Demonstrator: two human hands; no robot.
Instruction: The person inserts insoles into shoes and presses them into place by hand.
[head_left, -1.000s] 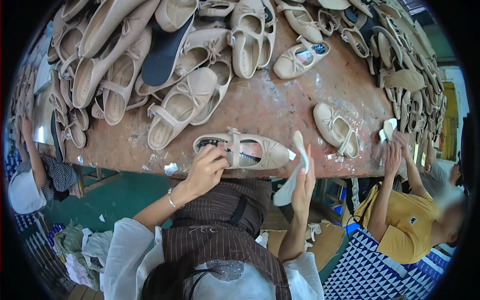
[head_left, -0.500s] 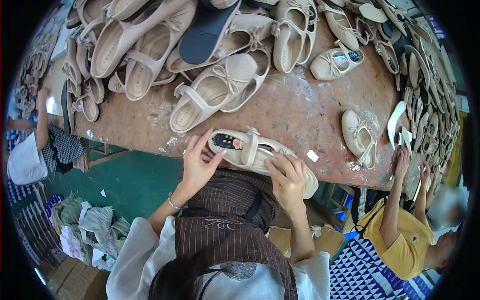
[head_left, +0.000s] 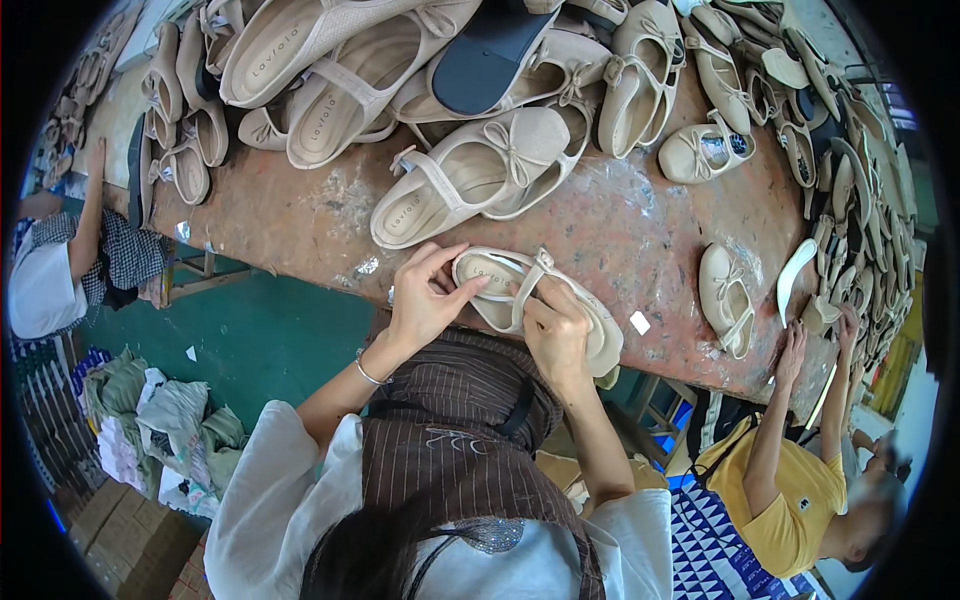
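Observation:
A beige strapped flat shoe [head_left: 599,338] lies at the table's near edge, its heel toward my left and its toe toward my right. My left hand [head_left: 428,298] is closed at the heel end, thumb pressing on a pale insole [head_left: 487,274] inside, fingers at the rim. The insole's heel part lies in the shoe, with a white gap along its edge. My right hand [head_left: 556,325] grips the shoe near its strap, fingers reaching into the opening. Its fingertips are hidden there. Just beyond lies another beige shoe [head_left: 470,170] with a bow.
Many beige shoes [head_left: 345,100] are heaped along the brown table [head_left: 300,225]. A dark sole [head_left: 492,62] faces up among them. To the right are a single shoe [head_left: 727,300], a white curved piece [head_left: 795,275] and a co-worker in yellow [head_left: 775,490]. Another person [head_left: 55,270] is at the left.
The dark patch inside the heel is now covered by the pale insole. My right hand has moved from the shoe's front part into its opening near the strap.

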